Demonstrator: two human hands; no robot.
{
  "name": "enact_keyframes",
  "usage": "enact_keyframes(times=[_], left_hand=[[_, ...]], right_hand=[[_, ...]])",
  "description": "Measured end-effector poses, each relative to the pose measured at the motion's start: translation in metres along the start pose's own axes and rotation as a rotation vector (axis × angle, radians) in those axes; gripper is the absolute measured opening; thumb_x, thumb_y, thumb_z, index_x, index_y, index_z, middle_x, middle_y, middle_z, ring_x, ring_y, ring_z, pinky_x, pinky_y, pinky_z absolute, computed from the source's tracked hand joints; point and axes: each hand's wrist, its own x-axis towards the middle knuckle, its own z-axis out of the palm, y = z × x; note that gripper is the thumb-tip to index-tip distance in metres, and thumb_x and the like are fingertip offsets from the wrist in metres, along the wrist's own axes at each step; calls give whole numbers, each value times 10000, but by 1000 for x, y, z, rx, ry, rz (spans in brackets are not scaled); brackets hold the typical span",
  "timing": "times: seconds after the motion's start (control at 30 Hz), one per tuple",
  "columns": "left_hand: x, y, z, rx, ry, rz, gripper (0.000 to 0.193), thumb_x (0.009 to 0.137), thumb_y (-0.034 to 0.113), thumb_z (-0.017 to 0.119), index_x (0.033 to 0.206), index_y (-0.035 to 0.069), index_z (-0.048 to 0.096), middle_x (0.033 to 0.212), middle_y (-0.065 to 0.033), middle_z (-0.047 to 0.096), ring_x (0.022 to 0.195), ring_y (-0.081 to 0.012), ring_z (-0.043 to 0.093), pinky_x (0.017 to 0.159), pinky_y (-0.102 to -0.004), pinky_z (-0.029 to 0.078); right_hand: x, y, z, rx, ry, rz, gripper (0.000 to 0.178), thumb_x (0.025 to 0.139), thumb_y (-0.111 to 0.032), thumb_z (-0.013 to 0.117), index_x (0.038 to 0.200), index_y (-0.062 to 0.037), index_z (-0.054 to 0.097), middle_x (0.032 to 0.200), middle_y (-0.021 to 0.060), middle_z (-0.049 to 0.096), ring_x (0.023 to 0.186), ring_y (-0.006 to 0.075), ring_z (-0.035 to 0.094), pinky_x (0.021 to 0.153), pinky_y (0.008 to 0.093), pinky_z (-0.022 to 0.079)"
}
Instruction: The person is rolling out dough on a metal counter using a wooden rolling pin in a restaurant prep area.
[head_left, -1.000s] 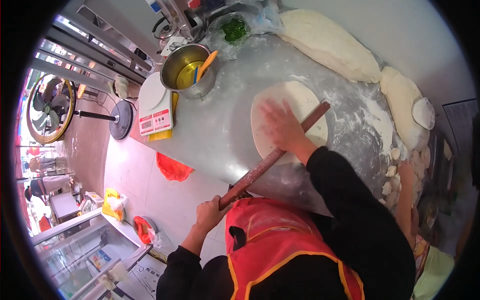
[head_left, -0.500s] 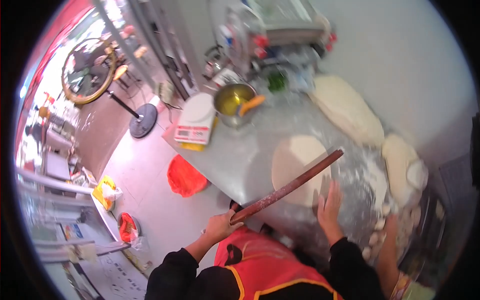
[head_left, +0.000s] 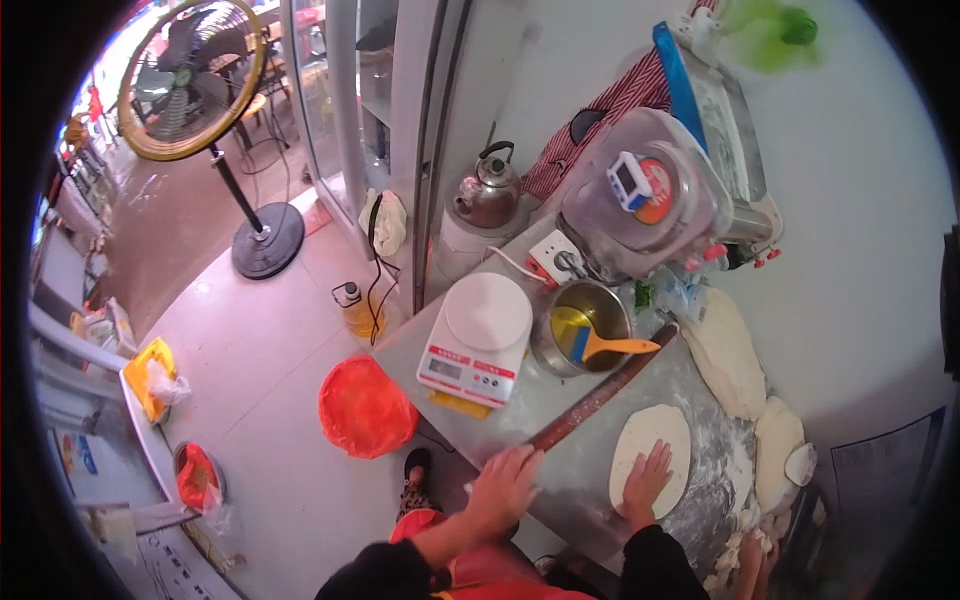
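Note:
A dark red-brown rolling pin point(head_left: 607, 392) slants across the metal table, its far end beside the steel pot. My left hand point(head_left: 503, 488) is closed over its near end and hides that end; the fingers are slightly blurred. To the right of the pin lies a flat, pale oval sheet of dough point(head_left: 640, 440). My right hand point(head_left: 649, 482) rests on it palm down, with the fingers stretched out.
A steel pot point(head_left: 545, 340) of yellow liquid holds an orange-handled brush point(head_left: 620, 346). Left of it stands a white kitchen scale point(head_left: 470, 360). Large dough masses point(head_left: 722, 350) line the wall side. Another person's hands point(head_left: 752, 562) work at dough pieces, lower right. A red-lined bin point(head_left: 367, 408) stands on the floor.
The rolling pin has gone from above the dough sheet to the table on its left, beside the pot. My right hand has come down onto the dough. The view has shifted.

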Motion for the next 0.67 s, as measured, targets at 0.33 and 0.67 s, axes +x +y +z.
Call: enact_keyframes(times=[0.33, 0.67], left_hand=[[-128, -98, -135, -71, 37, -305, 512, 714, 94, 745, 1184, 47, 548, 1179, -156, 550, 1083, -346, 535, 921, -415, 446], [-309, -113, -262, 178, 222, -570, 381, 800, 143, 669, 1150, 34, 565, 1148, -171, 579, 1037, -352, 570, 892, -418, 472]], right_hand=[[-16, -20, 3, -9, -28, 228, 566, 998, -336, 350, 1494, -105, 206, 1531, 196, 195, 1414, 366, 187, 1067, 636, 176], [-34, -45, 46, -190, -174, -187, 530, 990, -298, 342, 1418, 15, 335, 1468, 243, 322, 1395, 331, 259, 1148, 423, 199]])
